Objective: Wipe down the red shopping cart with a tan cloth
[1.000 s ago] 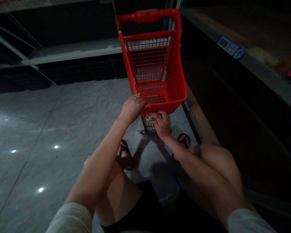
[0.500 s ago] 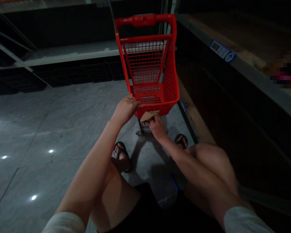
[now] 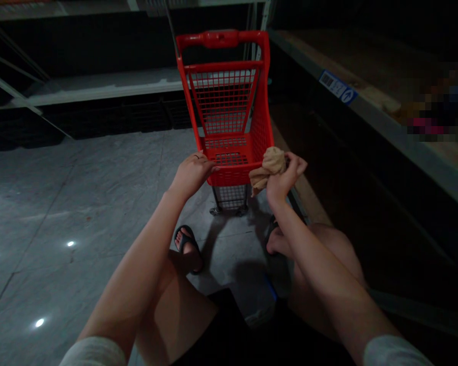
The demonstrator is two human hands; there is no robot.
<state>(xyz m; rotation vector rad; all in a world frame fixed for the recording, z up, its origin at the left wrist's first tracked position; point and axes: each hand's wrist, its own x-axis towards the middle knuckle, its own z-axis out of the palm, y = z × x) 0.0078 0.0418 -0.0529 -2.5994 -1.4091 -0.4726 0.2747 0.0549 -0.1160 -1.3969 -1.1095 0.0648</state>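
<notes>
A red plastic shopping cart (image 3: 234, 175) with grid walls stands before my knees. My left hand (image 3: 193, 173) grips the near left corner of its basket rim, fingers curled over the edge. At the near right corner, my right hand (image 3: 284, 178) holds a crumpled tan cloth (image 3: 274, 161). Part of the cloth hangs down beside the basket's front wall. The fingertips of the right hand are partly hidden behind the cloth. Inside the basket, the slatted red floor shows.
A low shelf (image 3: 110, 90) with dark crates (image 3: 145, 116) beneath it runs behind the cart. On the right, a shelf edge carries a blue and white label (image 3: 338, 87). Sandalled feet (image 3: 189, 246) rest on the grey tiled floor (image 3: 110, 178).
My right hand has moved right and up with the cloth, from below the middle of the basket's front to its right corner. My left hand stays on the rim.
</notes>
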